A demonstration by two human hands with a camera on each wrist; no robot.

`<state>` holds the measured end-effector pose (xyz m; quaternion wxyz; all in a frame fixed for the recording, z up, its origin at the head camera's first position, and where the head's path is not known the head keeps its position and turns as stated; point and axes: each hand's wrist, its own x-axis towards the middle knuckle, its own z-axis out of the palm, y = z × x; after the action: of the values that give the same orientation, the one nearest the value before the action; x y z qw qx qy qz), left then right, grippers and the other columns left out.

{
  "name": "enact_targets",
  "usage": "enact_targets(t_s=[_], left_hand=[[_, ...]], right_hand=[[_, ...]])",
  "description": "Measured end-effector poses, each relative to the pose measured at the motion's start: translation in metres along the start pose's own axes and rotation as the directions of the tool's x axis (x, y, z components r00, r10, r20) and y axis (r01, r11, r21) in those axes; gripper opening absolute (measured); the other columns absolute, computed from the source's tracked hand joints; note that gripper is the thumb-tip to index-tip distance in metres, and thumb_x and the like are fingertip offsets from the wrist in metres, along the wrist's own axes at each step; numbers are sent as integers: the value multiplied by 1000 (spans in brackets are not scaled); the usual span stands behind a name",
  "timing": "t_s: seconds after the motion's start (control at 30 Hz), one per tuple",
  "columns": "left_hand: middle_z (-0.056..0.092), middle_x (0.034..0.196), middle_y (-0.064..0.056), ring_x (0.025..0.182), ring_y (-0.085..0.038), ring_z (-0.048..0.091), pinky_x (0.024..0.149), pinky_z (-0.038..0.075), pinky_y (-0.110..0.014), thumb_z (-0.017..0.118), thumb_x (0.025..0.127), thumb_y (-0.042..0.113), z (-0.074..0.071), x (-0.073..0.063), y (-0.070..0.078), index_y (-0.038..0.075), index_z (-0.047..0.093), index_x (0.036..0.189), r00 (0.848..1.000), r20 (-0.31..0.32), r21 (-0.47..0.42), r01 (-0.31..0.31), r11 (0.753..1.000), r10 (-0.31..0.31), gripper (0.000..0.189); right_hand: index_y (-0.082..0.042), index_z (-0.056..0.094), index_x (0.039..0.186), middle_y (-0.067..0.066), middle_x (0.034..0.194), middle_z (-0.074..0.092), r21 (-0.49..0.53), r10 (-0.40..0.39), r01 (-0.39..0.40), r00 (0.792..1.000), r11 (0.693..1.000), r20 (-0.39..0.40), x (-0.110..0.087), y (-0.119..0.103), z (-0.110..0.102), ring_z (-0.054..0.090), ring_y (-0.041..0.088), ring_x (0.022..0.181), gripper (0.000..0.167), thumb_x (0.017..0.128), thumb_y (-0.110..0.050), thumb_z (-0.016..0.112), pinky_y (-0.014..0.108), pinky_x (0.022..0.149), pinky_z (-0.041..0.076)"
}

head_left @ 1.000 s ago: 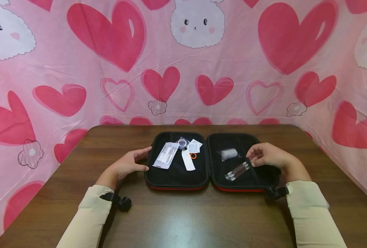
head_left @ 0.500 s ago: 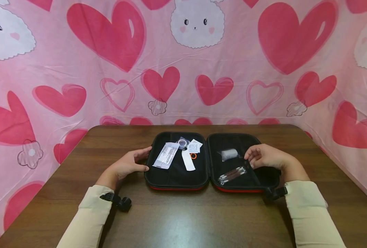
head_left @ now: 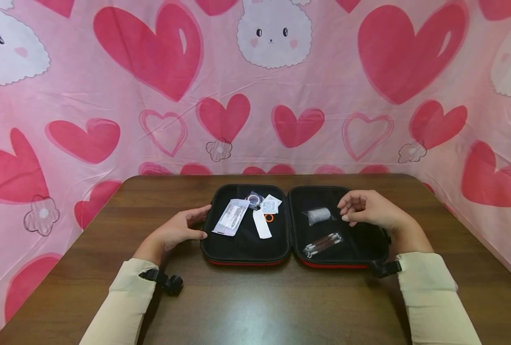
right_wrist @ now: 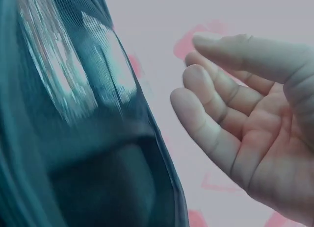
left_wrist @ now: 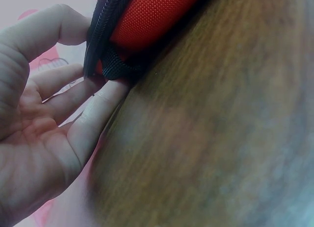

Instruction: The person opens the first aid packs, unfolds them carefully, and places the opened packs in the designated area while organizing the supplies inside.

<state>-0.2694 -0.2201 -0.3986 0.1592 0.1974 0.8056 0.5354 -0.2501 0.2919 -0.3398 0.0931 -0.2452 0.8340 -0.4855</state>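
A zip case (head_left: 247, 249), black inside and red outside, lies unfolded on the table. My left hand (head_left: 175, 230) rests against its left side; in the left wrist view, the thumb and fingertips touch the zipped rim (left_wrist: 110, 21) near a black webbing loop (left_wrist: 115, 65). Over the right half, my right hand (head_left: 369, 211) hovers with loosely bent fingers and nothing in them. Below and left of it lies a clear packet of brown, white-tipped swabs (head_left: 323, 245). A white bandage roll (head_left: 319, 215) in clear wrap sits just left of the right fingers.
The left half of the case holds a long white packet (head_left: 231, 217), a wrapped ring-shaped roll (head_left: 253, 200), small printed sachets (head_left: 270, 204), a white strip (head_left: 262, 224) and an orange ring (head_left: 269, 218). Bare wooden table (head_left: 247, 306) lies in front, with a heart-patterned cloth (head_left: 298, 86) behind.
My right hand has let go of the swab packet, which now lies lower and further left in the right half. The hand has then risen slightly. My left hand stays put.
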Motion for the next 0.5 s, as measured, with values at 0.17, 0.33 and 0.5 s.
enact_targets(t_s=[0.17,0.33,0.5], left_hand=[[38,151,-20,140,-40,31,111,21,-61,76,81,9,1,-1,0,7,32,153,1000,1,0,4,1000,-4,84],[38,150,-21,139,-41,31,112,21,-61,76,81,8,2,-2,1,5,32,152,1000,-2,-5,-2,1000,2,84],[39,150,-22,138,-41,32,111,21,-62,76,81,7,2,-2,3,5,32,152,1000,-4,1,-8,1000,8,83]], right_hand=[[14,58,107,21,92,65,13,-42,42,999,999,-7,11,-10,14,65,25,80,31,83,2,73,38,69,59],[13,59,106,19,91,65,-1,-75,75,997,997,0,21,-18,21,65,25,78,27,84,4,72,40,69,59],[10,61,104,16,88,66,-72,-80,81,997,994,17,35,-23,24,64,32,73,25,84,0,73,41,66,58]])
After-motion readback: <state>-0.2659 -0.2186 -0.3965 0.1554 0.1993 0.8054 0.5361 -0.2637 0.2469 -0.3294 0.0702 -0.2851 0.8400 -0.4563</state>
